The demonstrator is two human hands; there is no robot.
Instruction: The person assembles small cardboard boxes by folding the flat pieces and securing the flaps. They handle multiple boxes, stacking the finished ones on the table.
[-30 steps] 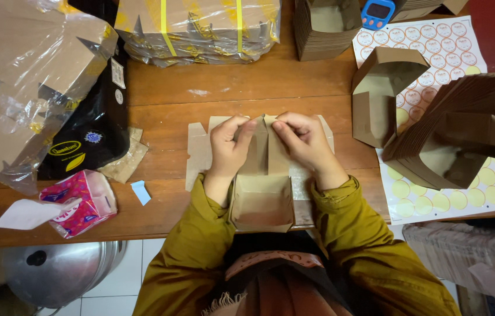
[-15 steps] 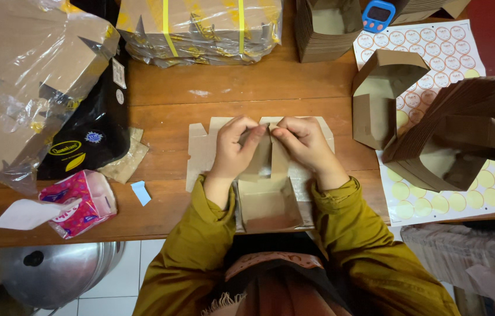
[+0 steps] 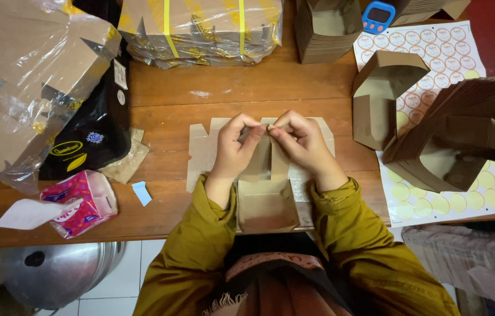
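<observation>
The wooden bench (image 3: 212, 99) carries a flat brown cardboard box blank (image 3: 265, 199) just before me. My left hand (image 3: 233, 152) and right hand (image 3: 303, 143) meet at its far middle, each grip closed, pinching an upright flap.

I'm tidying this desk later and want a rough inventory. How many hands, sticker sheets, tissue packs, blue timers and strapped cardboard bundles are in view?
Hands: 2, the left hand and right hand, both pinching the flat cardboard box blank
Sticker sheets: 2
Tissue packs: 1
Blue timers: 1
Strapped cardboard bundles: 1
Total: 7
</observation>
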